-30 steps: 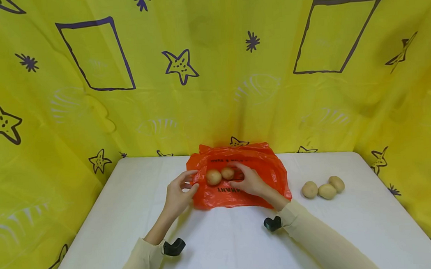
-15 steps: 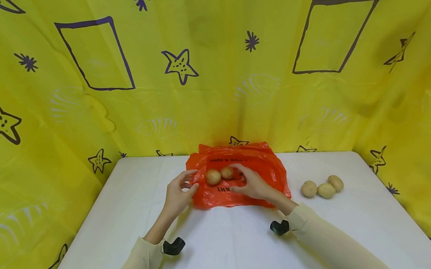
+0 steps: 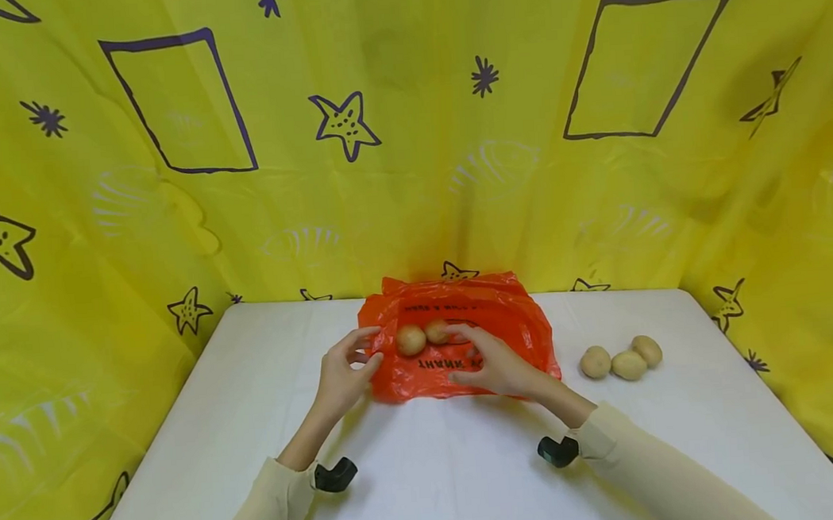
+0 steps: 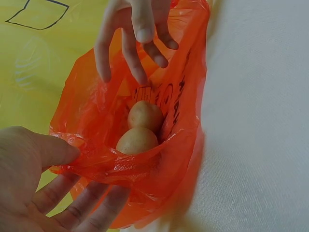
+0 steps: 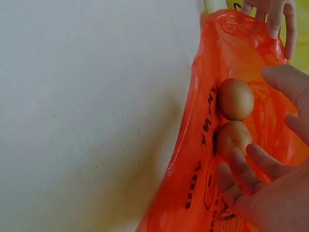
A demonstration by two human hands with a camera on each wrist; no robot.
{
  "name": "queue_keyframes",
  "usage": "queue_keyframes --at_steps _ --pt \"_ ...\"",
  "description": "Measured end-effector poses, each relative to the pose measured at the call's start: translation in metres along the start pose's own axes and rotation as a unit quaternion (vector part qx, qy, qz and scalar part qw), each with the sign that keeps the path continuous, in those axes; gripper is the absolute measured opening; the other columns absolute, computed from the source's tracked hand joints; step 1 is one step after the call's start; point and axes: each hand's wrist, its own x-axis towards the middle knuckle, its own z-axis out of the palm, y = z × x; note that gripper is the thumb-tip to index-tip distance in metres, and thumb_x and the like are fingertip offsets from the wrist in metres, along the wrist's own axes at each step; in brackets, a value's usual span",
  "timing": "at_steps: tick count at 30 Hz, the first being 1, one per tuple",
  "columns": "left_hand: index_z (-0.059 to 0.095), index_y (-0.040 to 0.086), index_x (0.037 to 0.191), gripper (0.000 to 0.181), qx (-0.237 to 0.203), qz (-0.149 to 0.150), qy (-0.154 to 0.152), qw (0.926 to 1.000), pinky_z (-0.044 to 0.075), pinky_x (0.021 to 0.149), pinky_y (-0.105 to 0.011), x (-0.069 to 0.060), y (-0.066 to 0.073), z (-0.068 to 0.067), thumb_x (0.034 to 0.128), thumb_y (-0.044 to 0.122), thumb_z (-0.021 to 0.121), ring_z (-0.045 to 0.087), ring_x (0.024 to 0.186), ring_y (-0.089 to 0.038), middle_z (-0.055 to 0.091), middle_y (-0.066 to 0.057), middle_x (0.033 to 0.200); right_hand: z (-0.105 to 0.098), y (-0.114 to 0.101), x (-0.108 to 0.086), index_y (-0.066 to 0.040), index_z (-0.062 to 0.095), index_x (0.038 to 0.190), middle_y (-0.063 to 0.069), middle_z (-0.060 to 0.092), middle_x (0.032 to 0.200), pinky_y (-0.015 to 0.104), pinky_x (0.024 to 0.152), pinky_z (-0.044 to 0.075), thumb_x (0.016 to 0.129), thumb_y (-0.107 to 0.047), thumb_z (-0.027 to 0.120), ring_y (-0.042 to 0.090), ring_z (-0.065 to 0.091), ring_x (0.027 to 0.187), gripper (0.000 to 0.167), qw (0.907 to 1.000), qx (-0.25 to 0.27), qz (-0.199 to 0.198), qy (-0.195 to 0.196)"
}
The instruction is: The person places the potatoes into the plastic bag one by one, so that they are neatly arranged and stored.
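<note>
A red plastic bag (image 3: 513,318) with dark lettering lies with its mouth spread on the white table. Two potatoes sit side by side in it, the left potato (image 3: 410,341) and the right potato (image 3: 437,333). My left hand (image 3: 342,376) pinches the bag's left edge, thumb (image 4: 58,151) on one side and fingers on the other. Over the bag, just right of the potatoes, hovers my right hand (image 3: 498,366). Its fingers are spread and hold nothing; in the right wrist view fingertips overlap the nearer potato (image 5: 232,137), and whether they touch it I cannot tell.
Three more potatoes (image 3: 629,365) lie together on the table (image 3: 429,466) to the right of the bag. A yellow curtain (image 3: 413,196) with starfish drawings hangs behind the table and along both sides.
My right hand has drawn back to the right, away from the right potato, with its fingers opening wider. The left hand stays at the bag's edge. Both potatoes in the bag remain in place.
</note>
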Motion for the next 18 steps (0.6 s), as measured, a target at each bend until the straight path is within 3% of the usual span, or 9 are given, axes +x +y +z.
queue_keyframes --at_steps 8,15,18 --pt "0.069 0.012 0.13 0.042 0.002 -0.008 -0.001 1.0 0.058 0.077 -0.029 0.0 0.002 0.0 0.0907 -0.003 0.073 0.067 0.088 -0.026 0.07 -0.012 0.109 -0.002 -0.008 -0.01 -0.008 0.048 0.149 0.014 0.052 0.148 0.055 0.095 0.052 0.089 -0.022 0.082 0.039 0.057 0.115 0.07 0.9996 -0.013 -0.023 -0.002" --pt "0.069 0.011 0.129 0.042 0.003 -0.004 0.003 1.0 0.057 0.075 -0.026 -0.001 0.002 -0.001 0.0898 -0.003 0.074 0.067 0.086 -0.027 0.07 -0.012 0.108 -0.003 -0.015 -0.021 -0.016 0.049 0.149 0.006 0.057 0.139 0.051 0.087 0.054 0.089 -0.024 0.082 0.036 0.059 0.102 0.068 0.9996 -0.019 -0.02 0.002" --pt "0.069 0.01 0.129 0.042 0.0 0.002 0.002 1.0 0.056 0.074 -0.023 -0.001 0.001 -0.001 0.09 -0.004 0.073 0.067 0.086 -0.027 0.07 -0.013 0.107 -0.003 -0.016 -0.025 -0.017 0.049 0.149 0.004 0.057 0.138 0.051 0.087 0.055 0.09 -0.026 0.081 0.035 0.06 0.105 0.068 0.9995 -0.026 -0.02 0.002"
